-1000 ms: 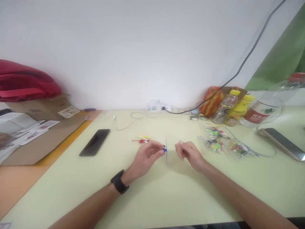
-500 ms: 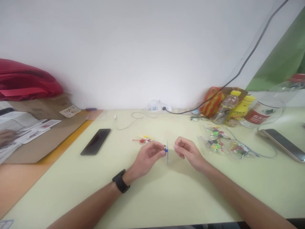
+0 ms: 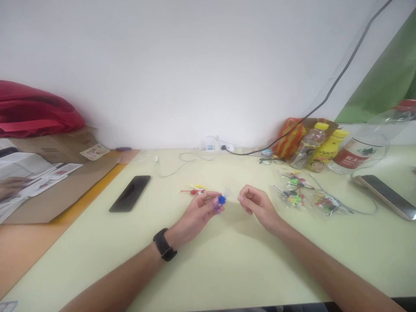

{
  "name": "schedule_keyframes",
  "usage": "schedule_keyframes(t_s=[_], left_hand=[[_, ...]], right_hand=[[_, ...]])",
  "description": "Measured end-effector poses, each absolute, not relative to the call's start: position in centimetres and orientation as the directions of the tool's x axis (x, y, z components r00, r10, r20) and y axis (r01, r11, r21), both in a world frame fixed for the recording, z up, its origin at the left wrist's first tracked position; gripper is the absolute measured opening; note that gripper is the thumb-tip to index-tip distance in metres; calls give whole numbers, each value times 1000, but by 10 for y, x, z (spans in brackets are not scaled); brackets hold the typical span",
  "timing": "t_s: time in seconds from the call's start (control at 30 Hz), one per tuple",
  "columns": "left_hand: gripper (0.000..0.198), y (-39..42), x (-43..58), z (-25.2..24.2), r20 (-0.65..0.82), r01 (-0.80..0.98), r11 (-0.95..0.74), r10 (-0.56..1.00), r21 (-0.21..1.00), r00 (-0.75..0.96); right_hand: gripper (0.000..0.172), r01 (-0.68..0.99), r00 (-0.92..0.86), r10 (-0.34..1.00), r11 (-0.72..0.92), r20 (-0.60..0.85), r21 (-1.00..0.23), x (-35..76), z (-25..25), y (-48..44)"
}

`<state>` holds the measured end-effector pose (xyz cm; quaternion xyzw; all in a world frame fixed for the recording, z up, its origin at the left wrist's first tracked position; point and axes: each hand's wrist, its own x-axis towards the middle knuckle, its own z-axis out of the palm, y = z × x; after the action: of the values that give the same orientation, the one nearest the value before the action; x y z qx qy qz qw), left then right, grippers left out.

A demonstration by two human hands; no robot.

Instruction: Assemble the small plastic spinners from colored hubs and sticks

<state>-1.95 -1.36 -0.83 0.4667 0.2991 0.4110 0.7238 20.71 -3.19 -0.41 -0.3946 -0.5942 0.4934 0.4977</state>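
Observation:
My left hand (image 3: 198, 213), with a black watch on its wrist, pinches a small blue toy (image 3: 222, 199) between thumb and fingertips; the toy looks blurred, like a spinning propeller. My right hand (image 3: 256, 204) hovers just right of it with its fingers curled and thumb and forefinger close together; nothing shows in them. Both hands are above the pale green table (image 3: 208, 264). A few red and yellow toy pieces (image 3: 194, 190) lie just behind my left hand.
A black phone (image 3: 130, 193) lies to the left. Clear bags of coloured toy pieces (image 3: 294, 188) sit to the right, with bottles (image 3: 308, 147), a large jar (image 3: 359, 151) and another phone (image 3: 386, 196) beyond. A cable and power strip (image 3: 211, 146) run along the wall. Cardboard and papers (image 3: 39, 177) lie far left.
The thin blue blade that stood upright at my left fingertips now shows as a blurred blue dot and faint disc. My right hand moved slightly away and curled.

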Motion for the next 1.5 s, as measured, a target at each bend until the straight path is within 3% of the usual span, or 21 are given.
schedule_keyframes(t_s=[0.2,0.77,0.97,1.07,1.2,1.37,1.5], left_hand=[[26,-15,-16,-8,-52,-306,230,867,924,495],[32,-18,-13,-17,16,-154,75,854,985,520],[29,-25,-10,-13,86,49,-128,856,991,510],[26,-23,-17,-12,237,288,-380,872,879,428],[24,-5,-36,-6,492,510,-643,766,571,414],[50,25,-63,-6,422,645,-703,704,300,571],[49,38,-71,-16,310,675,-669,743,311,593]], right_hand=[[29,-44,-267,932,244,246,-969,206,-3,-35],[14,198,-384,887,352,258,-915,202,-6,-38],[8,342,-355,866,471,353,-813,206,-4,-34],[7,376,-342,873,466,348,-801,211,-7,-30],[5,507,-366,895,421,254,-753,216,-17,-24],[6,637,-433,869,483,240,-601,218,-25,-21],[7,583,-463,848,511,259,-632,220,-27,-18]])
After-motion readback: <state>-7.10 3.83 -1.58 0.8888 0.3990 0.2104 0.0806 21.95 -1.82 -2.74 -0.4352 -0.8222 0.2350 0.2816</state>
